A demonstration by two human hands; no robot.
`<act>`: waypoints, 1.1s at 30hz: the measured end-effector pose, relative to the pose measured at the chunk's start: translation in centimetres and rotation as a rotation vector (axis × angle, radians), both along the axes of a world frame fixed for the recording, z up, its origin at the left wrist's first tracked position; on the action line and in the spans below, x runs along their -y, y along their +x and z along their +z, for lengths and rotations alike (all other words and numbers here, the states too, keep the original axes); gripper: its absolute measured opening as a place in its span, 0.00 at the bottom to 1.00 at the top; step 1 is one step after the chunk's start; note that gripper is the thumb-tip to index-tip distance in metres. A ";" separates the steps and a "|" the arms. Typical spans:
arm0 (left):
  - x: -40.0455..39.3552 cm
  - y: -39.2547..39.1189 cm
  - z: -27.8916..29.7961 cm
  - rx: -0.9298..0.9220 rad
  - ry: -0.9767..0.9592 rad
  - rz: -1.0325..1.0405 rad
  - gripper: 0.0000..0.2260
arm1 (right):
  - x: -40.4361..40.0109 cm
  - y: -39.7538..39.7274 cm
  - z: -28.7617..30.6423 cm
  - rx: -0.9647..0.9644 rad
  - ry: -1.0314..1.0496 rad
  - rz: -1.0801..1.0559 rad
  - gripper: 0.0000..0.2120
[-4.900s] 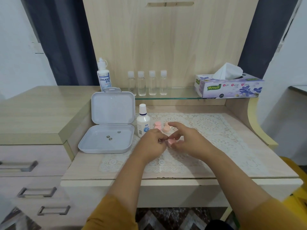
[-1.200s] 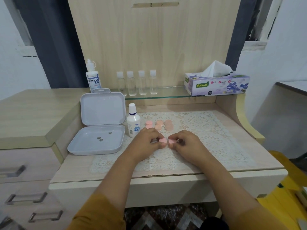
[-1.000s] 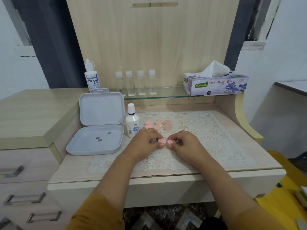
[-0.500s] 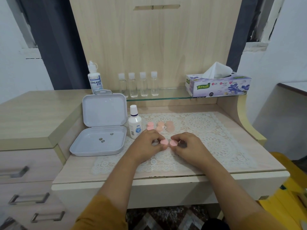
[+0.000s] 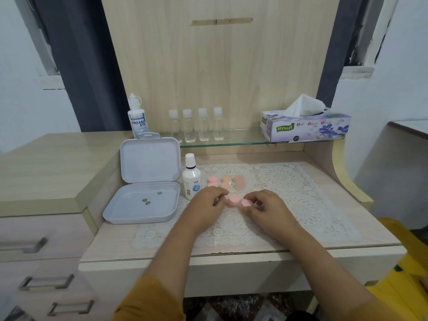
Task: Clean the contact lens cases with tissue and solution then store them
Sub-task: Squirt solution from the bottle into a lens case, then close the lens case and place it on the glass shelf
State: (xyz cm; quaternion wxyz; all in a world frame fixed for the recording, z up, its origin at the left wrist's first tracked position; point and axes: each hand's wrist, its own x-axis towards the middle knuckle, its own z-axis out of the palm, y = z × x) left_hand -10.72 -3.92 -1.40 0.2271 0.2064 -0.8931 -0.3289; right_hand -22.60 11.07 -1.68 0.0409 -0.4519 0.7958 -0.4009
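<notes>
A pink contact lens case (image 5: 239,201) with two round caps lies on the lace mat (image 5: 289,195) between my hands. My left hand (image 5: 206,205) pinches its left end and my right hand (image 5: 266,208) pinches the right cap. Behind it lie several more pink and peach lens cases (image 5: 225,181). A small white solution bottle (image 5: 191,179) stands just left of them. An open pale grey storage box (image 5: 143,200) sits at the left, lid upright. The tissue box (image 5: 305,127) stands on the glass shelf (image 5: 236,140).
A Dream Eye solution bottle (image 5: 137,119) and several small clear bottles (image 5: 196,126) stand along the shelf. A raised wooden drawer unit (image 5: 46,172) borders the desk on the left, and a curved side panel (image 5: 342,179) on the right.
The view has shifted slightly. Both hands stay on the pink case at the mat's middle; its two caps now show more plainly between the fingers.
</notes>
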 end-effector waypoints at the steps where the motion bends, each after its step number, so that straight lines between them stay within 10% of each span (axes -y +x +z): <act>1: -0.1 0.0 0.1 0.000 -0.004 0.000 0.11 | 0.0 0.0 0.1 0.011 -0.008 -0.006 0.05; 33: 0.5 -0.5 -0.3 0.012 -0.100 -0.015 0.05 | 6.1 -6.5 7.2 -0.169 -0.193 -0.457 0.13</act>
